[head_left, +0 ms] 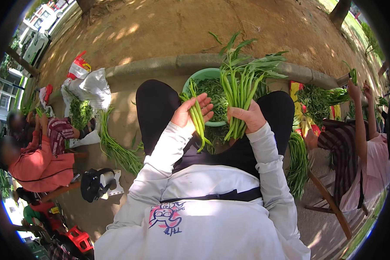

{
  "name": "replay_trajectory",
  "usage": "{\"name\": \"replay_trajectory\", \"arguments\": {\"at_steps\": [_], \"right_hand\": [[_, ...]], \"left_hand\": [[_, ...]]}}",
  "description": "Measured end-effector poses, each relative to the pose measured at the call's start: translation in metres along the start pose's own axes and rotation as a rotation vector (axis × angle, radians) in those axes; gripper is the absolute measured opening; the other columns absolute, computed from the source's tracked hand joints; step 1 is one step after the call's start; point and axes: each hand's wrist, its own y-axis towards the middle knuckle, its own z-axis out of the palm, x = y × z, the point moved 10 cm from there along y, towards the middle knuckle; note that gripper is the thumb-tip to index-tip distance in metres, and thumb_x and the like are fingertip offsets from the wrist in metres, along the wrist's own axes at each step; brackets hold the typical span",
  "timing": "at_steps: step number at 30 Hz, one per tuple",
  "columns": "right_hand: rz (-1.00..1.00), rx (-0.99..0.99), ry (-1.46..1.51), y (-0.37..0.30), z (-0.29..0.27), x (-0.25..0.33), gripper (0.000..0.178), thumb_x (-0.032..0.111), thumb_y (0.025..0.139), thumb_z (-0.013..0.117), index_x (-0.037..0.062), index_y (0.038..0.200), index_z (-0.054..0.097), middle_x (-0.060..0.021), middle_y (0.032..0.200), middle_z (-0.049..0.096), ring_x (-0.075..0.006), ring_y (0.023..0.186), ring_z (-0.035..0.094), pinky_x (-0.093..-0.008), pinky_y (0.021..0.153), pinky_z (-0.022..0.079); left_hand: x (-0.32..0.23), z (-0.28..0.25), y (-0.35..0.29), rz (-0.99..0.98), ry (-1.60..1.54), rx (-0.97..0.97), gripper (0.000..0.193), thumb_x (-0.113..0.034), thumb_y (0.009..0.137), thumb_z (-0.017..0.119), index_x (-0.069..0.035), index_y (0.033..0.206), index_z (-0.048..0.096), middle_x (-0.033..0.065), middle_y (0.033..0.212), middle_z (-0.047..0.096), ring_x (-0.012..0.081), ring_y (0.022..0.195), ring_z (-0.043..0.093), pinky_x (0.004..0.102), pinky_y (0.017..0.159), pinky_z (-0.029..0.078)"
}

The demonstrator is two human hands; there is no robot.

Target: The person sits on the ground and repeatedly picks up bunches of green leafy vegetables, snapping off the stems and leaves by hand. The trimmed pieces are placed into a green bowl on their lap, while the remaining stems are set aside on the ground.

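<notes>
My right hand (252,117) is closed around a thick bunch of water spinach (238,86), its long green stems upright and the leafy tops pointing away from me. In my left hand (184,113), palm turned up, lie a few cut green stems (197,121), held between the thumb and the loosely extended fingers. The two hands are apart, above my knees. Beyond them, partly hidden by the bunch, a light green basin (199,75) is filled with loose leaves (213,92).
Long stems lie piled at my left (119,147) and right (298,167). A white sack (100,89) with greens lies left; leaves on a red-yellow sack (310,104) lie right. Seated people (41,162) flank me, one raising greens (353,74). A kerb (160,65) runs ahead.
</notes>
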Motion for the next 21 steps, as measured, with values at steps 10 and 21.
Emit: {"name": "replay_trajectory", "arguments": {"at_steps": [10,21], "right_hand": [[-0.117,0.127,-0.325,0.015,0.028,-0.052,0.054,0.002,0.072,0.069,0.0010,0.121,0.046,-0.0066,0.111,0.057,-0.0151,0.099,0.054,-0.0294,0.086,0.044],[0.135,0.023,0.153,-0.003,-0.007,-0.027,0.028,0.004,0.074,0.063,-0.0018,0.100,0.055,-0.0086,0.086,0.060,-0.0193,0.068,0.060,-0.0314,0.062,0.052]], "left_hand": [[0.007,0.018,0.005,0.023,-0.033,0.117,0.034,-0.024,0.094,0.038,-0.002,0.119,0.047,0.0146,0.115,0.055,0.0273,0.106,0.053,0.0406,0.094,0.041],[0.014,0.011,-0.003,-0.123,0.202,0.102,0.055,-0.037,0.093,0.037,0.001,0.133,0.031,0.0164,0.134,0.038,0.0287,0.125,0.037,0.0422,0.102,0.031]]}}
